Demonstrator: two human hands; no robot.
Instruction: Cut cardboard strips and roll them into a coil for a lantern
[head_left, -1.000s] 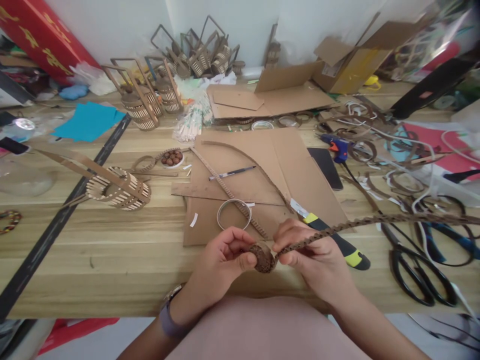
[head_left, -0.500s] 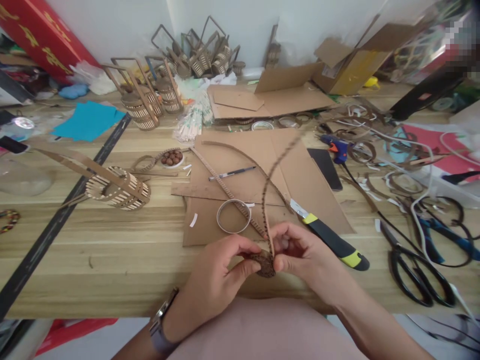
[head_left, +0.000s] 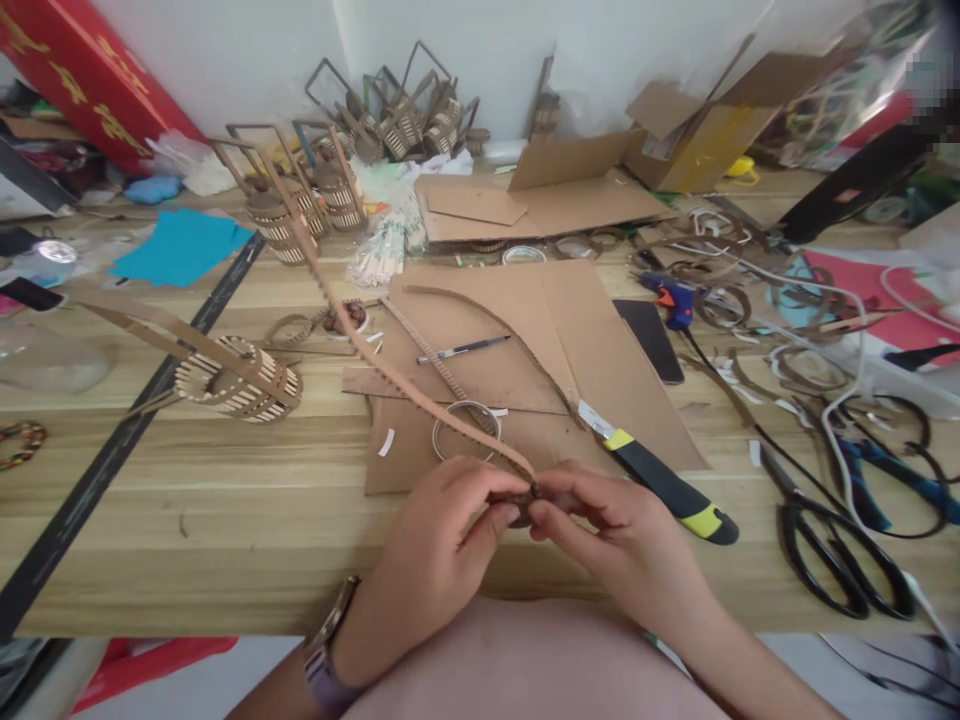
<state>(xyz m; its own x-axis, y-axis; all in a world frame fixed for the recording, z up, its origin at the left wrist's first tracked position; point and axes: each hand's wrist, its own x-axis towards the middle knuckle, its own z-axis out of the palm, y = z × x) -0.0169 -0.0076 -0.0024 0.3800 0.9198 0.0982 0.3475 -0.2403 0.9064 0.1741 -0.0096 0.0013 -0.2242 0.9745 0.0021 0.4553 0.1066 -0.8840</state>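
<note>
Both my hands meet at the table's near edge around a small rolled coil of corrugated cardboard (head_left: 521,512). My left hand (head_left: 442,550) pinches the coil from the left. My right hand (head_left: 615,535) pinches it from the right. A long corrugated cardboard strip (head_left: 375,355) runs from the coil up and to the left across the table. The coil is mostly hidden by my fingers.
A tape ring (head_left: 466,432) and flat cardboard sheets (head_left: 555,340) lie just beyond my hands. A yellow-black utility knife (head_left: 660,485) is to the right, black scissors (head_left: 840,540) farther right. A slatted cardboard basket (head_left: 236,375) and a black ruler (head_left: 127,440) are left.
The strip's free end swung from pointing right, through upright, to pointing far left as my hands turned the coil. The hands stayed at the same spot.
</note>
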